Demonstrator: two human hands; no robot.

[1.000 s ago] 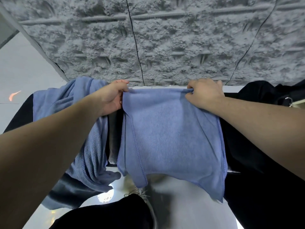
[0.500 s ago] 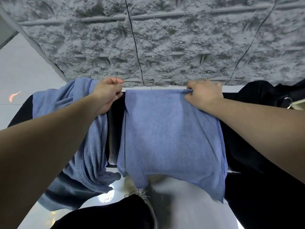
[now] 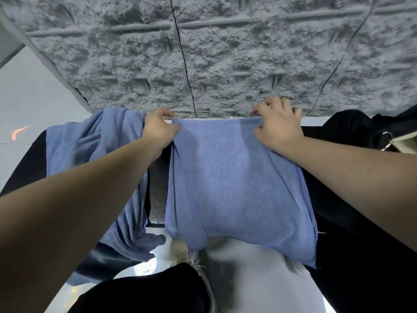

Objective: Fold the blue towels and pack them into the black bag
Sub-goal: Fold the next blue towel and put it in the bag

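Far left: pale glossy floor (image 3: 27, 102) with an orange reflection. A second blue towel (image 3: 94, 154) lies bunched and rumpled over the left part of the black desk (image 3: 158, 188), its long axis running from the wall toward the person, near end drooping off the front edge. Left hand (image 3: 158, 129) pinches the far-left corner of the flat blue towel (image 3: 237, 188), thumb and fingers curled on the fabric. That towel lies spread at desk centre, doubled over along its left side, far edge level along the wall, long axis toward the person, near edge hanging past the desk front. Right hand (image 3: 278, 125) grips its far-right corner, fingers curled over the edge. Black bag (image 3: 361, 132) at far right, with a metal ring; whether it is open is unclear. Behind: grey rough-textured wall (image 3: 225, 53). Below: a grey shoe (image 3: 203, 279).
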